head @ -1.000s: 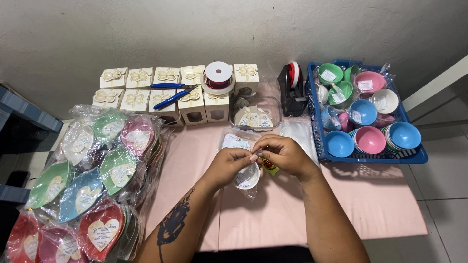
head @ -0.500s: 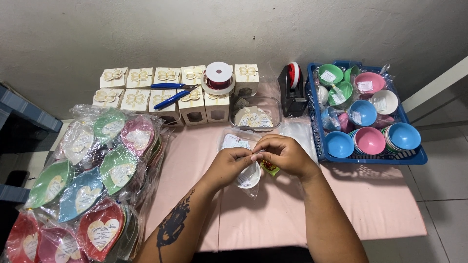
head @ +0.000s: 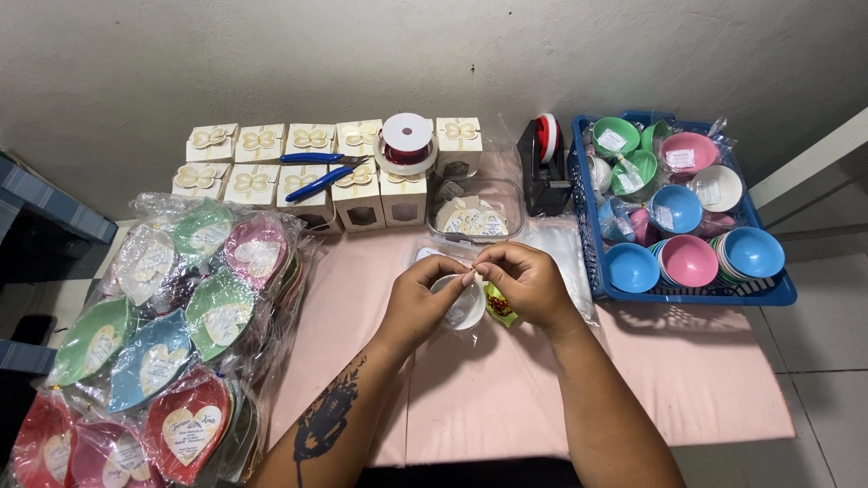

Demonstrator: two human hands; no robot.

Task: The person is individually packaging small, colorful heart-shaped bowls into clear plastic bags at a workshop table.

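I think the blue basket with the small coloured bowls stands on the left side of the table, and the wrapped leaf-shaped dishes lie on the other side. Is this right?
Not quite: the head view shows the blue basket of small coloured bowls on the right side of the table. The wrapped leaf-shaped dishes lie on the other side, the left.

Pink-clothed table (head: 687,398) bears cream boxes (head: 262,145), blue basket (head: 782,294), wrapped dishes (head: 154,334).

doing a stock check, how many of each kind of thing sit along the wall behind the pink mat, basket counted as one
cream cardboard gift boxes with bows: 10
blue-handled pliers: 1
spool of red ribbon: 1
black tape dispenser: 1
blue plastic basket of bowls: 1
total: 14
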